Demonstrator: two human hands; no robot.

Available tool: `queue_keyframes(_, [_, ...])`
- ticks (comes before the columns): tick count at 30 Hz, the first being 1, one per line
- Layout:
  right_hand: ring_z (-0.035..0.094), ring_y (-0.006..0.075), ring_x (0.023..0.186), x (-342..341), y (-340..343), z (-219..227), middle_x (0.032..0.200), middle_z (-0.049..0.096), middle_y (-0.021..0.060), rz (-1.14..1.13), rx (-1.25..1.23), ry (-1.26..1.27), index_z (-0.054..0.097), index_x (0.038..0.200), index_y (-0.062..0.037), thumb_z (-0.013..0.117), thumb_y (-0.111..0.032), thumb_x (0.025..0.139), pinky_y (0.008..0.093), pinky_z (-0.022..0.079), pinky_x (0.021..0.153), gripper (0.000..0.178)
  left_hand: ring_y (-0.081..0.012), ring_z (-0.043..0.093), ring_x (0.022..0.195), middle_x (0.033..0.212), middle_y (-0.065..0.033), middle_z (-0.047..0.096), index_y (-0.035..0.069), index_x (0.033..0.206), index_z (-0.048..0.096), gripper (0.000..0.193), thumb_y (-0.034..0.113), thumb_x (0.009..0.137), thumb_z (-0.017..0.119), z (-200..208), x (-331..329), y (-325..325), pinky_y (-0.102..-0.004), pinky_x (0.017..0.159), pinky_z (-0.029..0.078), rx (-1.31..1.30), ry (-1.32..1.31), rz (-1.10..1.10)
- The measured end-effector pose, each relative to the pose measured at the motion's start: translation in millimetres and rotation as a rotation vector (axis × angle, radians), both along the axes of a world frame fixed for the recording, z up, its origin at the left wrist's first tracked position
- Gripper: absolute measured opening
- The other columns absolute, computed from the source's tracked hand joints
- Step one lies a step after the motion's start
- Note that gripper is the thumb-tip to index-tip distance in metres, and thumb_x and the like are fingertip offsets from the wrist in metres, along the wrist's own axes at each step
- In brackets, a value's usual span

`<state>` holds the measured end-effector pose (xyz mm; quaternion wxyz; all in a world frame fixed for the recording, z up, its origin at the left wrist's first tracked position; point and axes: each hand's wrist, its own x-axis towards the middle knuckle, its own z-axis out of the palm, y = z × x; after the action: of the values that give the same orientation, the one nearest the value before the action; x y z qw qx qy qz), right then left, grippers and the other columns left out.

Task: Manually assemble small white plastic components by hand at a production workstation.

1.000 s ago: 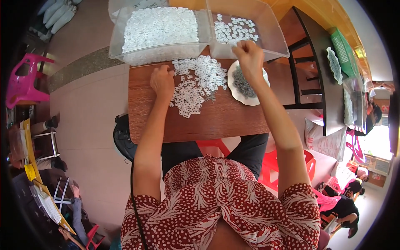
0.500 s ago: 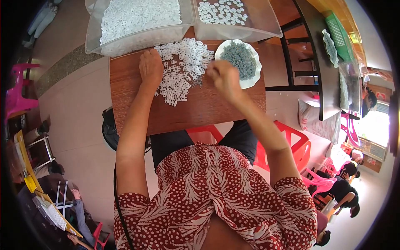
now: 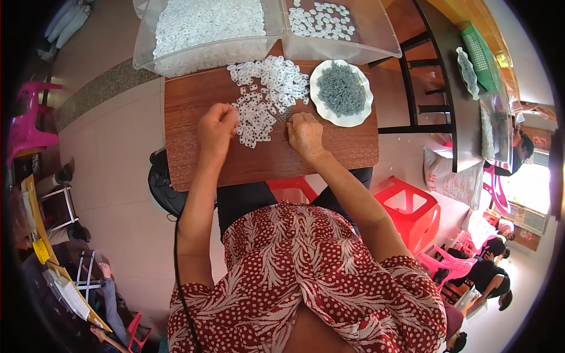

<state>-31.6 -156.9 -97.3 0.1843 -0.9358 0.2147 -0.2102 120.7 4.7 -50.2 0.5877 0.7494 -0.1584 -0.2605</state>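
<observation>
Small white plastic pieces with holes (image 3: 254,120) lie in a loose pile on the brown wooden table (image 3: 268,165). My left hand (image 3: 216,128) is at the left side of the pile, thumb and fingers pinched together; whatever is between them is too small to name. At the pile's right edge, my right hand (image 3: 306,135) rests low with curled fingers by a few loose grey screws (image 3: 283,115). Its fingertips are partly hidden. A white wavy-rimmed plate (image 3: 352,121) heaped with grey screws (image 3: 341,89) stands just beyond my right hand.
Behind the pile stands a clear plastic bin (image 3: 206,56) full of white pieces. Beside it, another bin (image 3: 335,50) holds fewer. A red stool (image 3: 409,212) is at my right, a black bag (image 3: 165,185) at the table's left. Other people sit at far right.
My left hand has drawn back toward me from the far left of the pile, its fingers now pinched. My right hand has moved from beside the plate down to the loose screws.
</observation>
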Motion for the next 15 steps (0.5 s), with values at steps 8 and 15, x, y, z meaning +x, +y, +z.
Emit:
queue_keyframes(8, [0.057,0.0275,0.066,-11,5,42,0.074,0.058,0.0150,-0.087,0.583,0.097,0.054,0.076,-0.0009,0.062,-0.004,0.071,0.0330,0.046,0.060,0.010,-0.0128,0.056,0.060,0.076,-0.0091,0.061,-0.002,0.091,0.057,0.010,0.005,0.085,0.058,34,-58,-9,-0.0251,0.054,0.047,-0.481,0.631,-0.055])
queue_keyframes(15, [0.054,0.0075,0.071,-32,17,102,0.078,0.060,0.0028,-0.065,0.994,-0.170,0.059,0.083,-0.0011,0.064,0.001,0.076,0.0232,0.044,0.062,0.008,-0.0126,0.056,0.062,0.078,-0.0087,0.061,-0.002,0.095,0.058,0.012,0.005,0.085,0.058,58,-78,-18,-0.0246,0.055,0.047,-0.473,0.615,-0.092])
